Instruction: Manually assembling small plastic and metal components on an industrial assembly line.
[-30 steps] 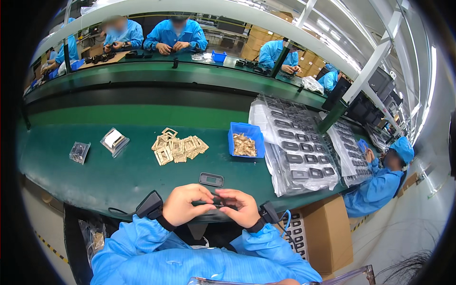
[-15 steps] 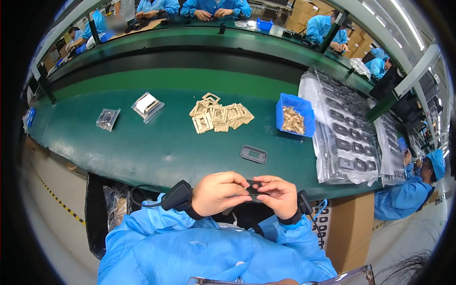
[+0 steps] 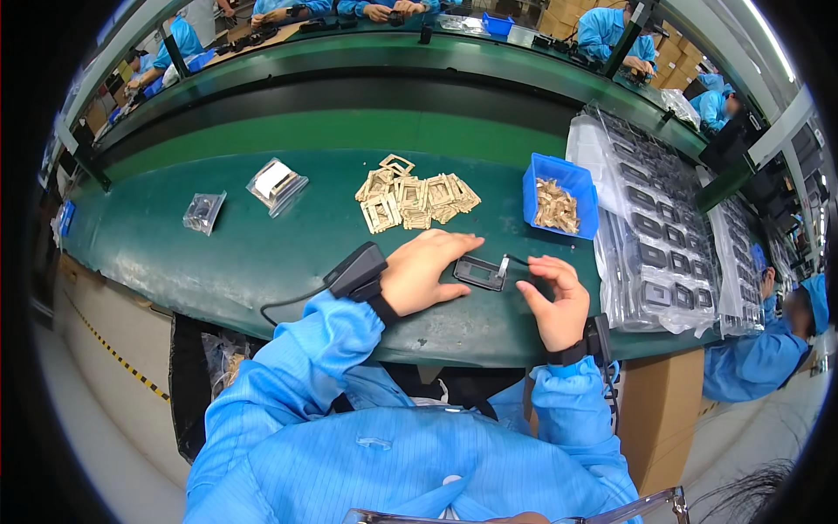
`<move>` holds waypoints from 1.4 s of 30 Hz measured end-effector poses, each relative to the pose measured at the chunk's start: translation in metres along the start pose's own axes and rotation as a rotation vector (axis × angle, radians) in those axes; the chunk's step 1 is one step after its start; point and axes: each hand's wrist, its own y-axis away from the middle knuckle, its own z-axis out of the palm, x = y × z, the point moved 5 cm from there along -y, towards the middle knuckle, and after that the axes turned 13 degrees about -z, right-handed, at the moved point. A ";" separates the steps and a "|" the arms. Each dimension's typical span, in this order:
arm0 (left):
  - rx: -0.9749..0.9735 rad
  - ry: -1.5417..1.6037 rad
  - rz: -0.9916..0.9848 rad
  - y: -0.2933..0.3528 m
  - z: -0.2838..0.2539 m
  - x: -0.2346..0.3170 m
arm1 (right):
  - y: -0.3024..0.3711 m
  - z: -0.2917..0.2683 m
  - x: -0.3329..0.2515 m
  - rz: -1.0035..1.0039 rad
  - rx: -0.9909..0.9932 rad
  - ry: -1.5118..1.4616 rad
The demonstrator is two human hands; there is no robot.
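1. We look down at a green worktable [image 3: 175,253], over two bare hands and blue sleeves.
2. A dark rectangular frame [image 3: 476,273] lies flat on the table, between the hands, near the front edge.
3. Our left hand [image 3: 417,275] curves around the frame's left end, thumb and fingers spread well apart; we cannot tell whether it touches the frame.
4. Our right hand [image 3: 560,307] is beside the frame's right end, thumb parted from curled fingers. A thin dark strip [image 3: 518,259] reaches toward its fingertips; we cannot tell whether they grip it.
5. A small pale piece [image 3: 504,265] shows at the frame's right end.
6. Beyond the hands we find a pile of tan frames [image 3: 419,199], with two plastic bags [image 3: 277,185] to its left.
7. To its right are a blue bin [image 3: 588,210] of tan pieces [image 3: 556,206] and clear trays [image 3: 616,306] of dark parts [image 3: 655,256].
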 end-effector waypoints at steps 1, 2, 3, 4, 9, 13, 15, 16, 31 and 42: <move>-0.082 0.040 -0.048 -0.004 0.007 -0.003 | -0.002 -0.001 0.003 -0.007 -0.010 0.010; -0.041 0.002 -0.011 -0.003 0.007 0.000 | 0.000 -0.001 0.008 0.057 0.048 -0.122; -0.043 -0.002 -0.014 0.002 0.008 0.002 | 0.001 -0.001 0.011 0.122 0.105 -0.256; -0.083 -0.112 -0.083 0.005 0.009 0.012 | 0.003 -0.006 0.012 0.128 0.118 -0.245; -0.229 -0.208 -0.234 0.052 0.013 0.033 | 0.006 -0.008 0.012 0.096 0.117 -0.159; -0.092 -0.170 0.080 0.046 -0.009 0.041 | 0.005 -0.006 0.010 0.112 0.102 -0.178; -0.196 -0.182 0.156 0.044 0.001 0.031 | 0.005 -0.006 0.010 0.107 0.085 -0.161; -0.239 -0.253 0.230 0.045 0.007 0.029 | 0.005 -0.007 0.011 0.104 0.088 -0.147; 0.029 0.085 -0.058 0.057 0.000 0.008 | 0.009 0.028 -0.036 -0.131 -0.377 -0.065; -0.057 0.027 0.031 0.052 0.007 0.013 | 0.008 0.032 -0.032 -0.117 -0.406 0.035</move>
